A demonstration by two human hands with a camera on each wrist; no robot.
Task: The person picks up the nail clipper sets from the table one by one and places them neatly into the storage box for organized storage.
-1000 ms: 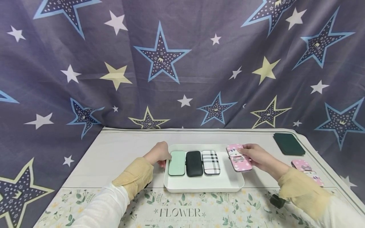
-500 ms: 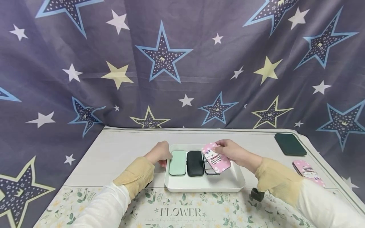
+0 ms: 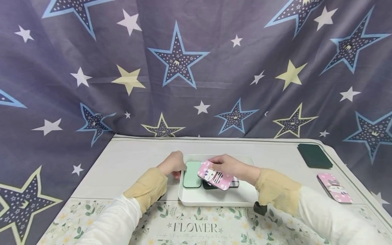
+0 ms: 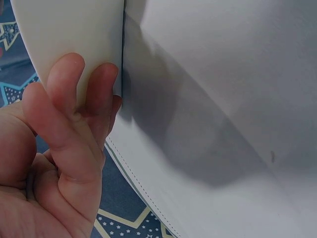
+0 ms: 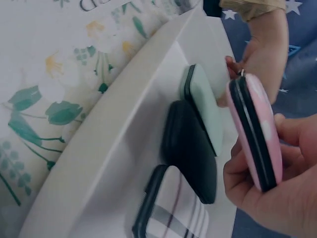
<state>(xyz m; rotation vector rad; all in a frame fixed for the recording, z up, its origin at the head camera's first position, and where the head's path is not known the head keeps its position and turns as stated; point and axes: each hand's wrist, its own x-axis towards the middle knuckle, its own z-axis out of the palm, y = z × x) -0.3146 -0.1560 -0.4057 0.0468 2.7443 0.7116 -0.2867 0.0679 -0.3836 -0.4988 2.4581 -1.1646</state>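
A white tray (image 3: 245,196) holds a mint-green case (image 3: 192,175), a black case (image 5: 188,148) and a plaid case (image 5: 173,213) in a row. My left hand (image 3: 173,163) grips the tray's left wall, its fingers (image 4: 64,84) against the outside. My right hand (image 3: 231,166) pinches a slim pink case (image 3: 215,176) with a cartoon cat on it, thumb on the printed face. This case is tilted above the row and hides most of the black and plaid cases in the head view. The right wrist view shows its dark edge and a small metal clasp.
A second pink case (image 3: 335,188) lies on the table at right, with a dark green flat case (image 3: 314,156) behind it. A floral cloth (image 3: 171,221) printed FLOWER covers the table's front. A star-patterned curtain (image 3: 196,92) hangs behind the table.
My right hand has carried the pink case leftward across the tray, from its right end past the plaid case to over the black one. My left hand keeps its place on the tray.
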